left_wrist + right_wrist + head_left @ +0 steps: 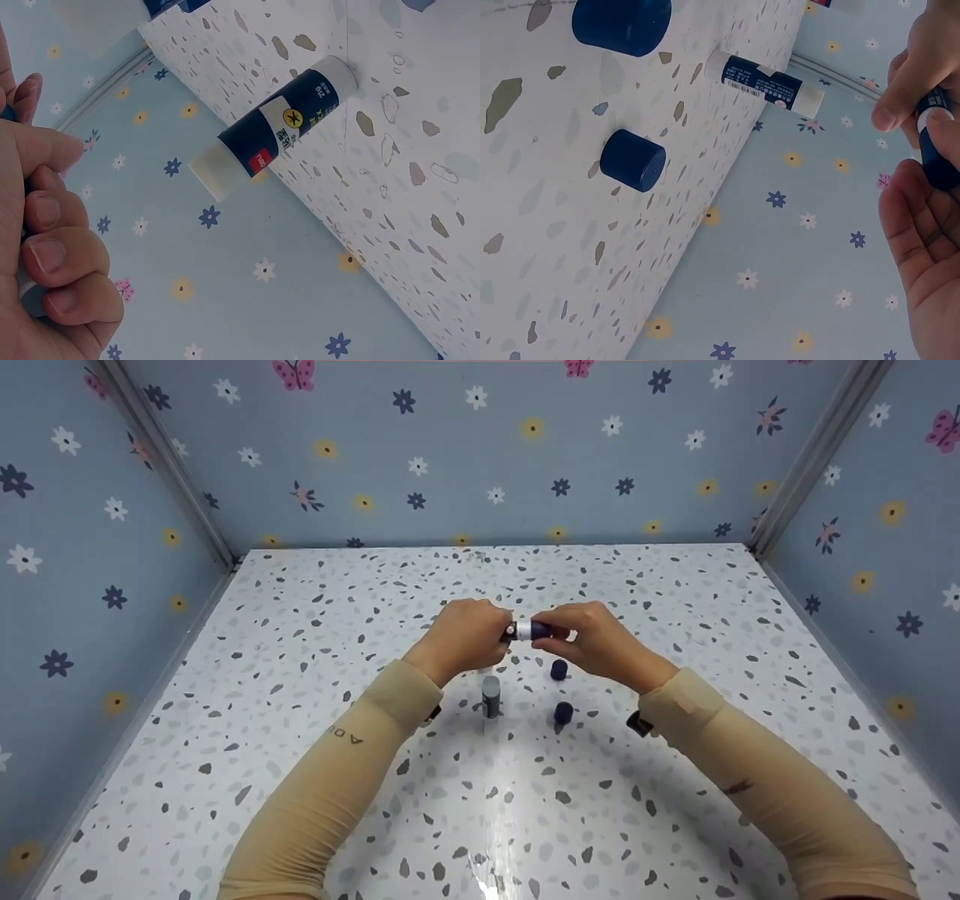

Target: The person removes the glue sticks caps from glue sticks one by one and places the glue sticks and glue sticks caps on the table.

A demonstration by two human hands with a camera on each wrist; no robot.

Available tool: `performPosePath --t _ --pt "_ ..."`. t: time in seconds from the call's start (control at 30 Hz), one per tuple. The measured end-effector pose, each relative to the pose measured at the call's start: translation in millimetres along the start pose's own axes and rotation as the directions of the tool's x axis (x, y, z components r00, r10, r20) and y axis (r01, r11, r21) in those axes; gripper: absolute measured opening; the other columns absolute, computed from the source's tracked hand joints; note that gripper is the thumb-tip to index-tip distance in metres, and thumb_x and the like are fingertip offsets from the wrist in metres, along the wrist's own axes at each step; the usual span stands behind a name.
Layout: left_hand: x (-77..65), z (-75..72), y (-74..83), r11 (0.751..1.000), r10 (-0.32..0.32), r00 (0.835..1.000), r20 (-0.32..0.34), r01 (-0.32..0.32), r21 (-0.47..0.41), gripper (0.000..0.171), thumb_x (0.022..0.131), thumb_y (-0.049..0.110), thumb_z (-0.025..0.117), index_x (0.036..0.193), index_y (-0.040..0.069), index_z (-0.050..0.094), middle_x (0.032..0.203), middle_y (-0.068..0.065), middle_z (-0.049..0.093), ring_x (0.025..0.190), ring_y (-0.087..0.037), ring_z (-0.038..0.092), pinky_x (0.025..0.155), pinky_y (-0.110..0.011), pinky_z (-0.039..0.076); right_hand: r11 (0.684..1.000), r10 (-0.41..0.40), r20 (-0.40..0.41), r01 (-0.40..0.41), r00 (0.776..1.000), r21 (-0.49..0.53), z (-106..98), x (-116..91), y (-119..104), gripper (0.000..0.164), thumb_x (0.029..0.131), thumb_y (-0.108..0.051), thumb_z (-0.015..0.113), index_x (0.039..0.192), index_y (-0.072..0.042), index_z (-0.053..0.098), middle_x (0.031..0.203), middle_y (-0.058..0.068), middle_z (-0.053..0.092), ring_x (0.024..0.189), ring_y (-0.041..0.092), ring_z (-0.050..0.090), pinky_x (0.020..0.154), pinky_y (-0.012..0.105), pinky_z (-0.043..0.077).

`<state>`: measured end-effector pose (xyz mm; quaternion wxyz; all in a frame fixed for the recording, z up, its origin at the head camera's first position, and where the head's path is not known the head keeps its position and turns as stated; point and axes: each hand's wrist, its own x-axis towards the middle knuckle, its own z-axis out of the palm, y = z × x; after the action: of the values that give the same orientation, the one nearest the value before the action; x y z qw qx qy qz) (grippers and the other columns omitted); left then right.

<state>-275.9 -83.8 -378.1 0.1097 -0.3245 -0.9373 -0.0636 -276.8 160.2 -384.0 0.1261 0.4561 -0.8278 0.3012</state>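
Observation:
Over the middle of the table, my left hand (469,634) grips a glue stick (523,630) lying sideways in its curled fingers. My right hand (589,637) pinches the dark blue cap (539,631) at its right end between thumb and fingers. Below the hands, an uncapped glue stick (279,124) stands upright, with a navy label and a pale top. Part of another glue stick (154,6) shows at the top of the left wrist view. Two loose blue caps, a nearer one (563,713) and a farther one (559,670), stand right of the upright stick.
The speckled white table (337,810) ends at a flowered blue back panel (450,442), with similar panels at left and right. Grey posts (169,465) mark the corners. Dark wrist-camera pieces (640,724) show beneath the sleeves.

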Motion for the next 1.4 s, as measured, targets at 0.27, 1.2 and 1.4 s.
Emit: performPosePath --t 0.27,1.2,1.4 --pt "-5.9 -2.5 -11.4 1.0 -0.022 1.0 0.005 0.022 -0.005 0.013 0.098 0.012 0.067 0.087 0.006 0.07 0.073 -0.007 0.063 0.066 -0.021 0.047 0.067 -0.045 0.051 0.997 0.07 -0.001 -0.07 0.998 -0.023 -8 -6 12 0.023 0.098 -0.008 0.081 0.118 0.002 0.079 0.098 0.015 0.081 0.08 0.024 0.073 0.073 0.047 0.063" --pt "-8.4 -9.9 -23.7 0.99 -0.121 0.992 -0.028 0.118 -0.081 0.015 0.099 0.014 0.067 0.087 0.005 0.067 0.079 -0.011 0.069 0.07 -0.024 0.05 0.068 -0.044 0.05 0.979 0.192 -0.004 -0.192 0.981 -0.065 -17 -5 19 0.033 0.104 -0.012 0.074 0.132 0.006 0.072 0.103 0.019 0.076 0.083 0.026 0.067 0.074 0.036 0.055" --pt "-5.3 -9.0 -29.2 0.982 -0.136 0.988 -0.078 0.124 -0.14 0.024 0.1 0.013 0.065 0.078 0.01 0.055 0.069 -0.004 0.051 0.065 -0.021 0.043 0.063 -0.038 0.039 0.972 0.22 0.001 -0.219 0.975 -0.08 -19 -2 23 0.04 0.108 -0.011 0.067 0.141 0.011 0.064 0.108 0.024 0.072 0.089 0.03 0.066 0.08 0.043 0.057"
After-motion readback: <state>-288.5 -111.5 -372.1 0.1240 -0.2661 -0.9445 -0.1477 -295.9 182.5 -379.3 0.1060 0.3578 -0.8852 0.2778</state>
